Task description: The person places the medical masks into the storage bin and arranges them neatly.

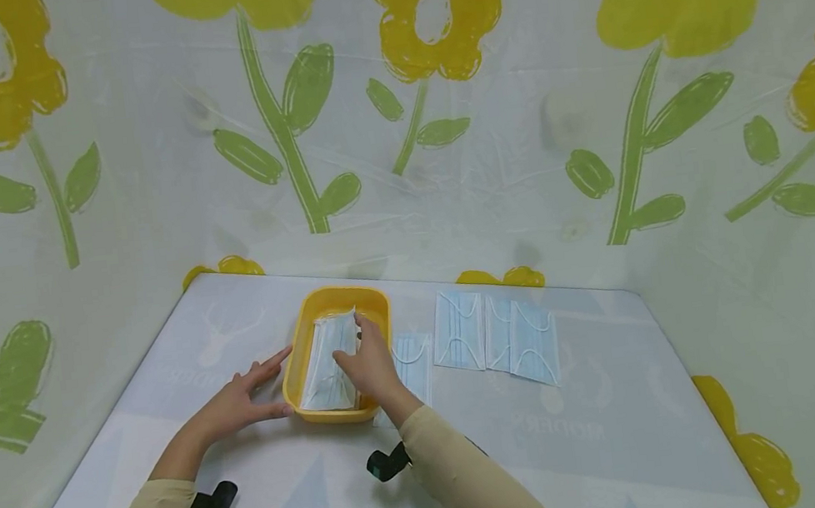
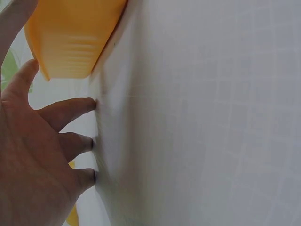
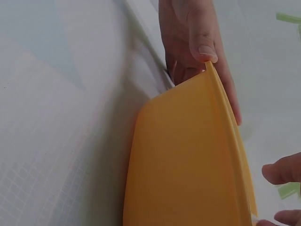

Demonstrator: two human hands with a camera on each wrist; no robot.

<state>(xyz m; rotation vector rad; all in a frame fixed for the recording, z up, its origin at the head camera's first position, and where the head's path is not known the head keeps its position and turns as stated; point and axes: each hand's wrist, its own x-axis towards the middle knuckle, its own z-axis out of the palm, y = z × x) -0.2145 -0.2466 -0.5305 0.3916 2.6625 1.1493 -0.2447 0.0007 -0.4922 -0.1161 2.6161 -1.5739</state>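
Spreading before me, the worktop carries a yellow tray holding face masks, with loose masks to its right. The left hand touches the tray with spread fingers; whether the right hand, over the masks inside, pinches one I cannot tell. Stacking seems in hand, the next move calling for a flat release, then another loose mask.

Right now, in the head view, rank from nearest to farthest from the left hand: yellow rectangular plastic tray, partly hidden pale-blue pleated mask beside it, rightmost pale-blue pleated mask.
1. Yellow tray: touching the left hand, on its right.
2. Partly hidden mask: just right of the tray.
3. Rightmost mask: farther right, beyond the second.
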